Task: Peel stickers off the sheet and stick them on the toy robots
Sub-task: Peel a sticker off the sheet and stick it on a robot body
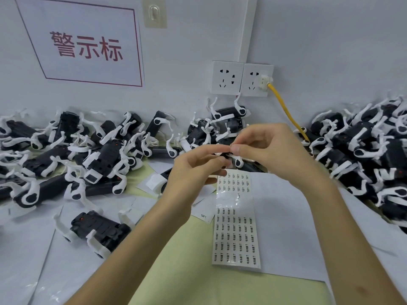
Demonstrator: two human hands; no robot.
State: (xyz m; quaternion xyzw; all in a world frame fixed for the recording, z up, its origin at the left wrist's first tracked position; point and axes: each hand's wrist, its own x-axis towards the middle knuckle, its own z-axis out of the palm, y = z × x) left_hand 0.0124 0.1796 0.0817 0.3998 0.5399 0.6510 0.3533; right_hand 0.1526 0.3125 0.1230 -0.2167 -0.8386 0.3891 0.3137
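Right thumb and forefinger tips (235,149) are pinched tight together, touching the left forefinger tip. I'm guessing there's a single sticker in that pinch, but it's too tiny to actually see. The right hand (271,155) is up off the table. On the left hand (196,170) the lower fingers are curled in, and they look like they're holding the top end of the long, glossy white sticker sheet (235,234). The rest of it runs down onto the table between the forearms.

Progress-wise I'd say there's loads left. There's one bare, shiny band partway down the sheet where stickers are gone. Every other row is still packed with little black-printed labels.

The black plastic toy robots with white curved legs (105,155) are heaped along the wall on the left. There's another pile (363,150) on the right and a single one (99,230) near the left forearm. Can't tell which ones already have a sticker.

All this sits on a pale yellow-green table (187,282) scattered with white paper sheets (286,227). On the wall behind are white wall sockets (229,78) with a yellow cable (286,108) plugged in.
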